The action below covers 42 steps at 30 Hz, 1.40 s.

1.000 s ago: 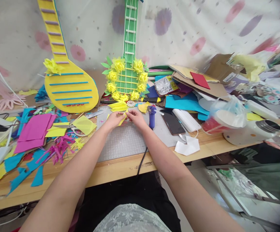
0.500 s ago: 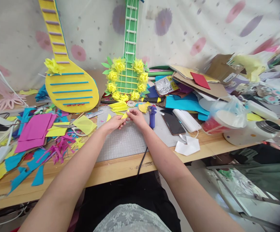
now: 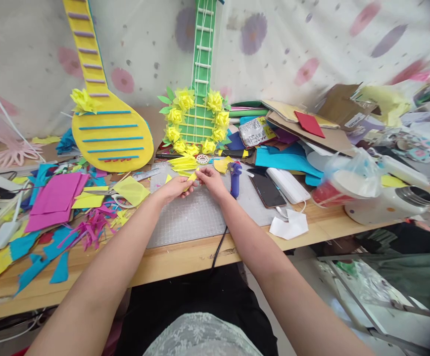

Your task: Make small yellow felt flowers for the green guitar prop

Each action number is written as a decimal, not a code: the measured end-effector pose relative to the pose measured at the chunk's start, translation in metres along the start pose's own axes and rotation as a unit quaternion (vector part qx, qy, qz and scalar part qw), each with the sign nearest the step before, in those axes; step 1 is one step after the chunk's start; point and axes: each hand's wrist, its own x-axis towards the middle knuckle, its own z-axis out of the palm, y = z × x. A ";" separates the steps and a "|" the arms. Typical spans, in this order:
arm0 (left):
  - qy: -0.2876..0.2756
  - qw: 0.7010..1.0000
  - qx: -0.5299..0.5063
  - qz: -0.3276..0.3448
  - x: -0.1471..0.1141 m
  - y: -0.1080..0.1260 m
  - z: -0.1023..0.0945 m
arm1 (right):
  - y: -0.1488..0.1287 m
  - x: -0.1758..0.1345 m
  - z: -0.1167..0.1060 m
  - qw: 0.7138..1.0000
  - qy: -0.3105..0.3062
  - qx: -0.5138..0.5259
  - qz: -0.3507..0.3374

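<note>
My left hand (image 3: pixel 177 188) and my right hand (image 3: pixel 210 179) meet over the grey cutting mat (image 3: pixel 188 222). Between them is a small strip of yellow paper (image 3: pixel 193 176), pinched by the fingers of both. Just beyond the hands lies a pile of yellow paper pieces (image 3: pixel 182 162), with a white perforated disc (image 3: pixel 202 158) beside it. To the right of my right hand a purple glue gun (image 3: pixel 234 179) stands on the mat. Behind, a green paper guitar (image 3: pixel 199 118) ringed with yellow paper flowers leans on the wall, and a yellow paper lute (image 3: pixel 113 133) leans to its left.
Scissors (image 3: pixel 116 198), magenta sheets (image 3: pixel 55 200) and paper scraps cover the left side. On the right lie a phone (image 3: pixel 267 189), a white power bank (image 3: pixel 287 185) and a white paper piece (image 3: pixel 289 225). Further right are a bagged cup (image 3: pixel 343 185) and an uncapped flask (image 3: pixel 378 205).
The whole view has shifted slightly. Both hands stay together on the yellow strip, with only a small change of the fingers; nothing else has visibly moved.
</note>
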 end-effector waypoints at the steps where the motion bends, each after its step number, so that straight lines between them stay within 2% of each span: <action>1: 0.000 1.000 0.001 0.000 0.000 0.000 0.000 | 0.000 0.000 0.000 1.000 0.002 0.001 0.001; 5: 0.005 1.000 0.006 0.001 -0.001 0.002 0.000 | -0.002 -0.001 0.001 1.000 0.004 0.010 0.002; 9: 0.020 0.999 0.022 0.015 -0.001 0.002 0.001 | -0.004 -0.004 0.001 0.999 -0.033 0.005 0.023; 12: 0.011 0.999 0.040 0.022 0.000 -0.001 0.000 | -0.005 -0.005 0.001 0.998 -0.049 0.019 0.036; 20: 0.008 0.998 0.064 0.024 0.002 -0.001 -0.002 | -0.004 -0.003 0.000 0.996 -0.038 0.066 0.044; 24: 0.023 0.998 0.050 0.023 0.001 -0.002 -0.001 | -0.006 -0.005 -0.001 0.996 -0.033 0.052 0.062; 27: 0.027 0.999 0.039 0.021 0.000 -0.003 -0.001 | -0.007 -0.007 -0.001 0.995 -0.054 0.032 0.076; 38: -0.017 1.000 0.016 -0.002 -0.002 -0.001 -0.003 | 0.000 -0.002 0.000 0.994 -0.061 0.068 0.052; 42: 0.015 1.000 0.020 0.008 0.000 -0.001 0.000 | -0.002 -0.002 -0.001 0.995 -0.050 0.069 0.054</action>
